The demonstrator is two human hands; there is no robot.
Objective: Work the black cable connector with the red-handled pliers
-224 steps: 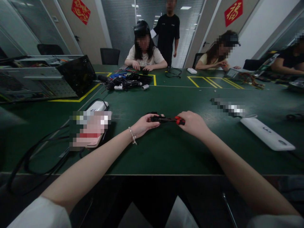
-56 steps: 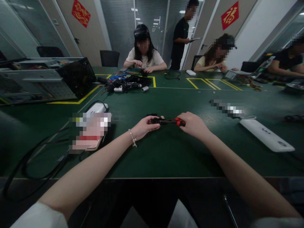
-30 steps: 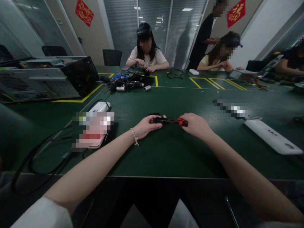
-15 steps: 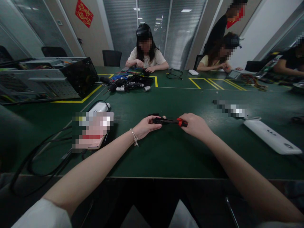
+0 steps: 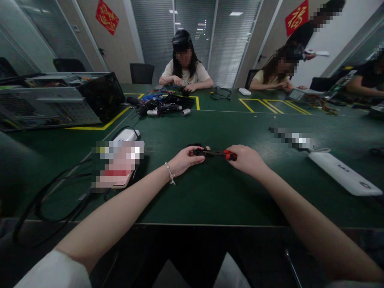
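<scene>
My left hand [image 5: 185,161], with a bracelet at the wrist, pinches a small black part [image 5: 198,152] over the green table. I cannot make out what kind of part it is. In my right hand [image 5: 248,160], the fingers are wrapped round a tool with a red and black handle [image 5: 231,155]. Its narrow dark front reaches left to the black part, and whether it is a screwdriver or pliers I cannot tell. A dark piece [image 5: 195,145] shows just behind my left fingers.
White power banks lie at right [image 5: 345,172] and left [image 5: 127,136], with a pink phone-like object [image 5: 120,180] and black cables beside the left one. An open computer case [image 5: 60,100] stands at far left. Tools and cables [image 5: 162,106] are heaped before a co-worker [image 5: 187,72].
My right hand has shifted very slightly, while both hands keep their hold. In the background, a standing person has moved to the right, uncovering a red wall decoration.
</scene>
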